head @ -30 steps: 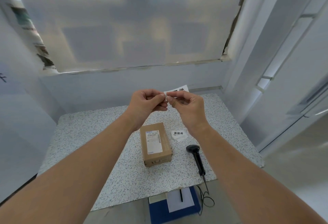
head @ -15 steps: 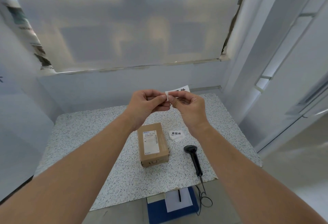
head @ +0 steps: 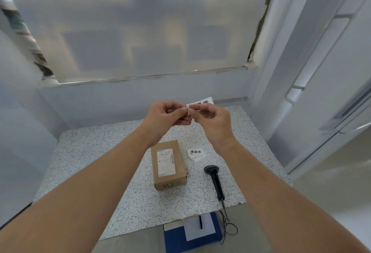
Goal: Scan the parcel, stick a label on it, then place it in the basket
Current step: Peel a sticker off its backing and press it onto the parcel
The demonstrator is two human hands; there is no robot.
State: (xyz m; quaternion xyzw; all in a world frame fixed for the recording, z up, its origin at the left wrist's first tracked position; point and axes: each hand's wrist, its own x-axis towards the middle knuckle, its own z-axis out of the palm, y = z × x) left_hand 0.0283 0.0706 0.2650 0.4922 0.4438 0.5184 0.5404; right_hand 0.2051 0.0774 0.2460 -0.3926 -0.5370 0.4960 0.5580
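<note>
Peeling the label, little changed over the last second.
My left hand (head: 166, 119) and right hand (head: 212, 124) both pinch the label (head: 198, 104); backing seemingly not off, parcel (head: 168, 164) waits unlabelled.

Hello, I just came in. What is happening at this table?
A person holds a small white paper label up between the left hand and right hand, pinching one end of it. The brown cardboard parcel lies on the speckled table, beside a black handheld scanner and more white labels. No basket shows.
</note>
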